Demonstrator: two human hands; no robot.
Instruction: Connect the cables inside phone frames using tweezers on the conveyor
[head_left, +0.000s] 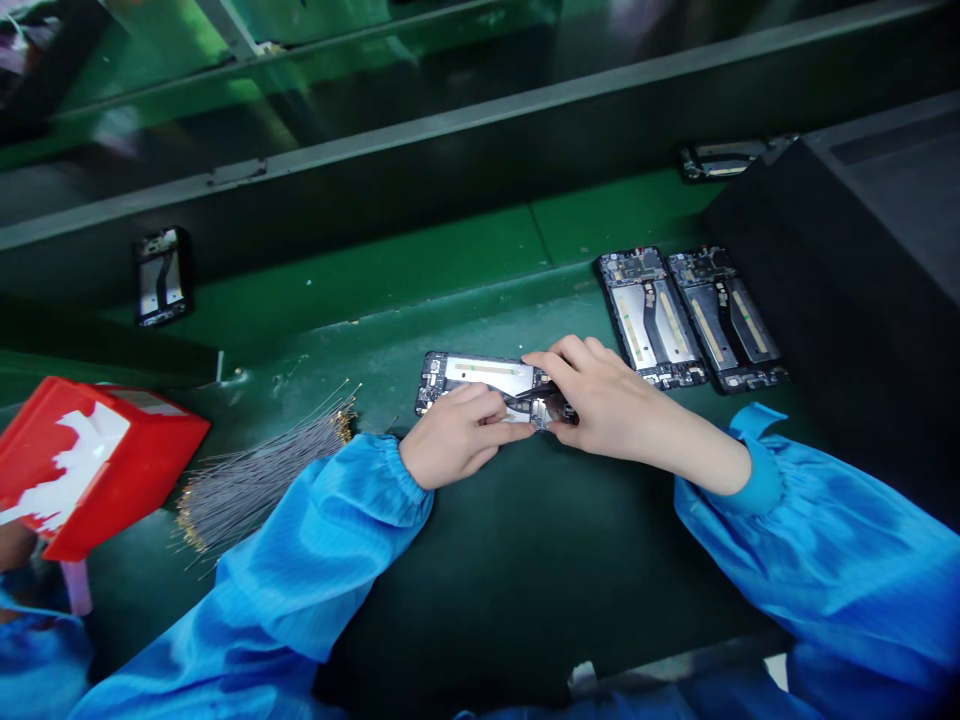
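At centre frame on the green table [360,330], an opened phone [480,378] lies flat; the left hand [454,435] presses its lower edge, fingers together, while the right hand [600,395] pinches dark tweezers [534,392] against it. Thin wires [262,480] lie lower left; two more phones [690,318] upper right.
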